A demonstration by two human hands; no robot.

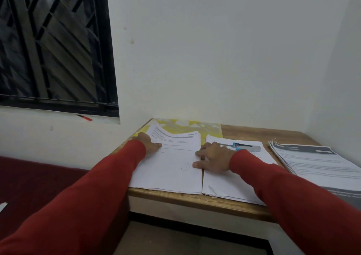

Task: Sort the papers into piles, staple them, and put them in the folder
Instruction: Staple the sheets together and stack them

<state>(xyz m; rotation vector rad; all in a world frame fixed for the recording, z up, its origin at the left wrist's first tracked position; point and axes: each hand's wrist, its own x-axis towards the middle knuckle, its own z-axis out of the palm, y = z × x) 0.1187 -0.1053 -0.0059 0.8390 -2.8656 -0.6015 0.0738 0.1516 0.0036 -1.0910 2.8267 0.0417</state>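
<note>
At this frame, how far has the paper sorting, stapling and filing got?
Sorting looks mostly done: three piles lie on the table, the left pile, middle pile and right pile. In hand: the left hand and right hand are squaring the left pile. Left: the stapler rests unused on the middle pile, and the yellow folder holds nothing visible.

Dim, even indoor light with a greenish cast; dark window (pixel 54 45) with faint glare at top. Soft focus, unreadable print, wide-angle bending toward edges.
</note>
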